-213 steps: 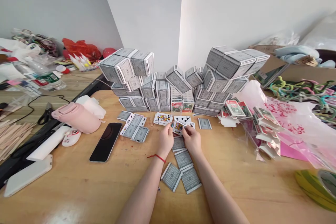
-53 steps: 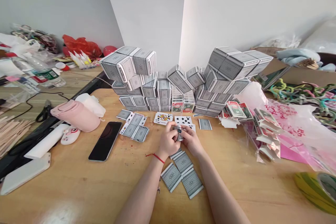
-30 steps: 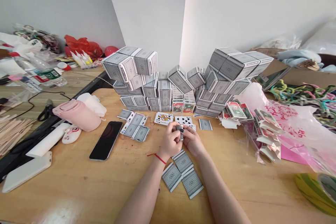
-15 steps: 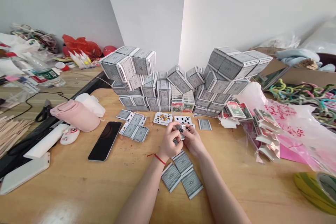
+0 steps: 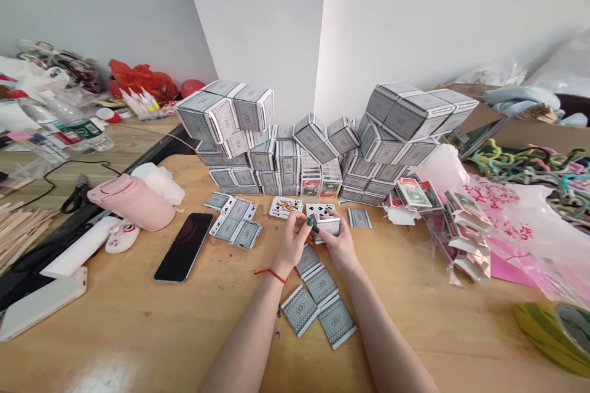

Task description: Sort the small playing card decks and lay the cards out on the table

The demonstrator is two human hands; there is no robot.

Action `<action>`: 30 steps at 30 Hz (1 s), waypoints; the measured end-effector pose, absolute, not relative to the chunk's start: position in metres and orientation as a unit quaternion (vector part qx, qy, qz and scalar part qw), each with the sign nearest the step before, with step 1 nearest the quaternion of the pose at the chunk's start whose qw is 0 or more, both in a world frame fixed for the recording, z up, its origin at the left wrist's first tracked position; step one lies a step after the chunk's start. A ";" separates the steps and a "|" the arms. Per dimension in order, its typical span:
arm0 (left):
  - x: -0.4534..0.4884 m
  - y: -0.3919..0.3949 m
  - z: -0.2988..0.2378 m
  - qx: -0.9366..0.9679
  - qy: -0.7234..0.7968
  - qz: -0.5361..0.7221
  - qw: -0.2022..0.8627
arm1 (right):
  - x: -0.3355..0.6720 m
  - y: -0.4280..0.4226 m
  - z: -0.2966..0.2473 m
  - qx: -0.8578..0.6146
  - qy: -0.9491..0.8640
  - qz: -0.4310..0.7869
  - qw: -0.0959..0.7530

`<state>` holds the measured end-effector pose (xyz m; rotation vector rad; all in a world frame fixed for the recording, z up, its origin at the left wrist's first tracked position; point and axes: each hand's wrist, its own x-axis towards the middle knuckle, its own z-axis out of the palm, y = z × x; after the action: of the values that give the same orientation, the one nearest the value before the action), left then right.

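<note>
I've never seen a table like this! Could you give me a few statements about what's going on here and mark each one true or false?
1. A red string bracelet circles the wrist of the left hand. True.
2. The right hand is holding a small grey-patterned pack of cards. True.
3. The black smartphone sits on top of the stacked card boxes. False: it lies flat on the wooden table, left of the hands.
4. The pink flask stands upright. False: it lies on its side.
5. A face-up court card lies on the table beyond the hands. True.
</note>
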<state>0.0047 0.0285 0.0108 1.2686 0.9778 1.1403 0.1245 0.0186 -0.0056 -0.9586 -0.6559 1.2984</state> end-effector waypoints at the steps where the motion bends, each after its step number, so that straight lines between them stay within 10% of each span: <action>1: 0.005 0.029 0.011 0.532 0.406 0.470 0.575 | 0.124 0.018 -0.005 -0.425 -0.299 0.567 0.639; 30: -0.014 0.040 0.010 0.384 0.337 0.337 0.791 | 0.127 0.012 0.006 -0.441 -0.463 0.456 0.619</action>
<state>-0.0138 0.0404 0.0103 0.8254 0.7257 0.7248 0.1266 0.0119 0.0057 -1.0152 -1.0661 1.0488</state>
